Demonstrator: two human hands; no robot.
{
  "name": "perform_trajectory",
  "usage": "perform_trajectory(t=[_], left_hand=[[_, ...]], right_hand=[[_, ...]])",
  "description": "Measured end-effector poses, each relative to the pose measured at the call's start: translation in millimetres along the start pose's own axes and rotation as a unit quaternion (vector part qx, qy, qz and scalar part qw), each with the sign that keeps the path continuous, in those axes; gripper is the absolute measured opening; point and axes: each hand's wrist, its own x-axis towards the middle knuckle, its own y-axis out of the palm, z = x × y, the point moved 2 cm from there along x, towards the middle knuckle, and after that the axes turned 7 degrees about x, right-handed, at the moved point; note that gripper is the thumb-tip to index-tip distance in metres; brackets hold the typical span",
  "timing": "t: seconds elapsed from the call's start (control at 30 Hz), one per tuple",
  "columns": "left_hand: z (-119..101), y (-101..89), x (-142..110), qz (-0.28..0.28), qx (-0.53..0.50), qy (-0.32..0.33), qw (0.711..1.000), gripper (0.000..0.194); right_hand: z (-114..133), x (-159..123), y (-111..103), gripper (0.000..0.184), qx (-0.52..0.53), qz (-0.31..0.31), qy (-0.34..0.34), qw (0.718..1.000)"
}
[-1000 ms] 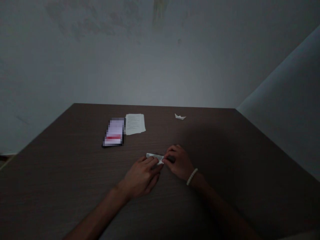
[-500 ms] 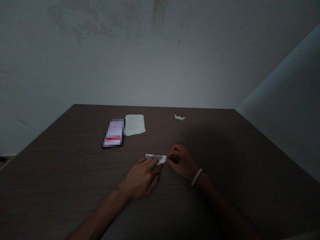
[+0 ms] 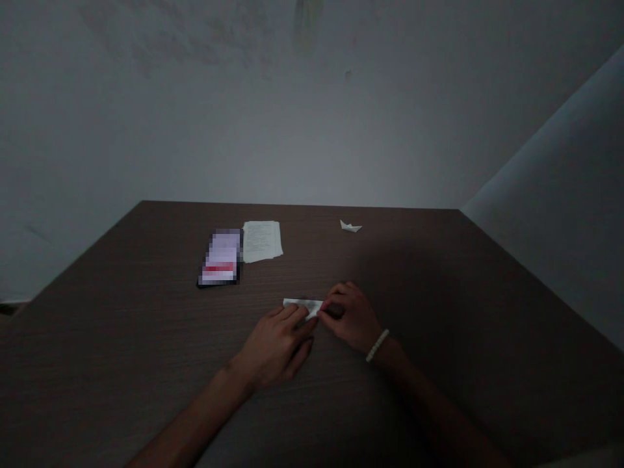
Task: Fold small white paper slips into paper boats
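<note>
A small folded white piece of paper (image 3: pixel 312 305) lies on the brown table in front of me. My left hand (image 3: pixel 277 344) rests over its left part, the outstretched fingers lying on the paper and covering some of it. At the paper's right end, the thumb and index finger of my right hand (image 3: pixel 351 313) pinch the corner. That hand wears a pale beaded bracelet on the wrist. Just how the paper is folded under my fingers is hard to make out.
A stack of printed paper sheets (image 3: pixel 262 240) lies beyond my left hand, beside a phone (image 3: pixel 220 257) with a blurred lit screen. A small paper boat (image 3: pixel 350 226) stands near the far edge of the table (image 3: pixel 146 357). A wall (image 3: pixel 312 143) rises behind it.
The pinching fingers of my right hand have shifted slightly left along the paper's right end. My left hand stays nearly still on the paper.
</note>
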Motion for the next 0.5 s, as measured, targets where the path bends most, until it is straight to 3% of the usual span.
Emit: perform_trajectory(t=[0.5], left_hand=[[1.9, 0.0, -1.0, -0.005, -0.018, -0.003, 1.000, 0.031]], right_hand=[[-6.4, -0.6, 1.4, 0.009, 0.012, -0.020, -0.021, 0.999]])
